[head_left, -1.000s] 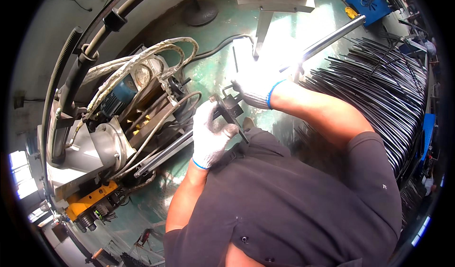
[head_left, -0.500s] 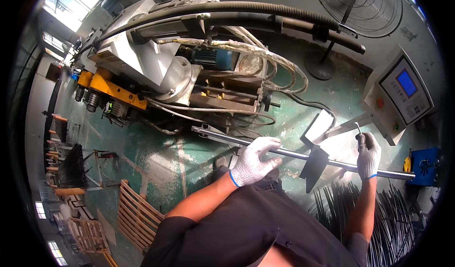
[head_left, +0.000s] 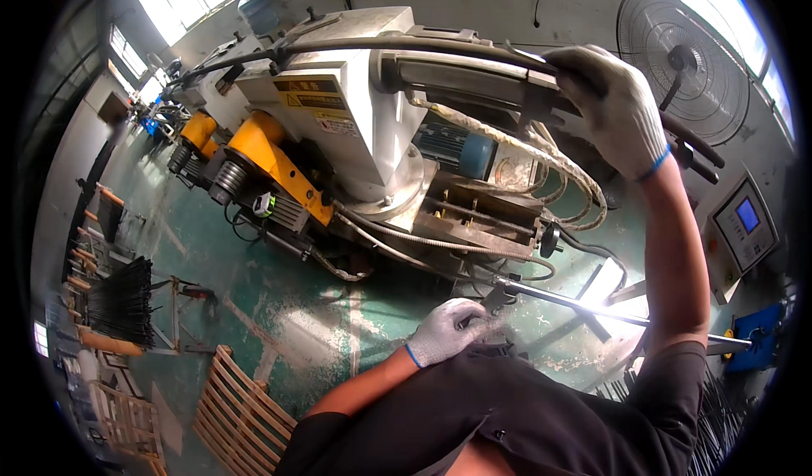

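My right hand (head_left: 613, 108), in a white knit glove with a blue cuff, is raised to the long machine arm (head_left: 461, 74). Its fingers curl down over the dark hose (head_left: 372, 45) along the top; a thin pale tip (head_left: 526, 55) shows beside them, and what they grip is hidden. In front of my body, my left hand (head_left: 446, 331), gloved alike, has its fingers curled in; a dark gap shows at the thumb, its content unclear. A shiny metal rail (head_left: 562, 300) lies right of that hand, apart from it, partly behind my right forearm.
The grey machine with a yellow bracket (head_left: 279, 159) and a blue motor (head_left: 461, 148) fills the middle. At right stand a control box (head_left: 744, 227), a fan (head_left: 681, 57) and a blue box (head_left: 755, 341). Dark rods (head_left: 719, 421) lie lower right; a wooden slatted rack (head_left: 241, 413) stands lower left.
My right hand has risen from near the rail's right end, where it held a small bent rod, to the machine arm. My left hand has let go of the rail and curled its fingers. The view has shifted.
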Available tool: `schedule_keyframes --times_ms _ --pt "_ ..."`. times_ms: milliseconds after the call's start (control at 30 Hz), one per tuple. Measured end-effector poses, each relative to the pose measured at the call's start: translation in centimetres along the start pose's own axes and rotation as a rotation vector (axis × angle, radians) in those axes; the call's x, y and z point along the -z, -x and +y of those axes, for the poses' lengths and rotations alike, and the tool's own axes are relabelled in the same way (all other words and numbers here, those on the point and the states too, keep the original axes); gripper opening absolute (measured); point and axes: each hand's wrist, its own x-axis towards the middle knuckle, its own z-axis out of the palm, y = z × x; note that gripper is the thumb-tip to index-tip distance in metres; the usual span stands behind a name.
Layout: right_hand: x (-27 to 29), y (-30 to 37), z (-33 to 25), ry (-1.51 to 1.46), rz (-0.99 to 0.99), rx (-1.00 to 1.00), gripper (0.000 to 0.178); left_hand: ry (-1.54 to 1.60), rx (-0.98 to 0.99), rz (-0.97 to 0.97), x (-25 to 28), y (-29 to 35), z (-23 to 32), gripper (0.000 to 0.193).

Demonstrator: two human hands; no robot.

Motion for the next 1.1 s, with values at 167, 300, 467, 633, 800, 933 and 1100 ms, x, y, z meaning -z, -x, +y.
schedule_keyframes --times_ms 167,300,467,633,800,933,1100 --pt "-13.0 -16.2 -0.9 0.064 -0.176 -0.048 0.022 -0.15 0.409 0.255 9.7 7.1 -4.0 0.021" --pt "-23.1 -25.4 1.0 0.158 -0.313 -0.067 0.026 -0.261 0.435 0.501 12.9 11.4 -4.0 0.021" --pt "-31.2 -30.1 -0.3 0.337 -0.492 -0.098 0.034 -0.066 0.58 0.821 10.2 19.7 -5.7 0.016" --pt "-33.4 -31.1 0.8 0.372 -0.53 -0.052 0.03 0.198 0.661 0.732 12.3 24.2 -11.8 0.016" --pt "-31.7 -24.3 -11.0 0.082 0.082 -0.095 0.033 -0.176 0.532 0.749 24.1 26.8 -13.4 0.021" --pt "-36.6 -14.1 -25.5 -0.265 -0.262 -0.055 0.034 -0.199 0.611 0.759 33.7 31.1 -13.6 0.022" --pt "-46.4 -7.8 -32.7 -0.039 -0.69 0.028 0.07 -0.318 0.587 0.706 43.3 34.1 -14.0 0.022"
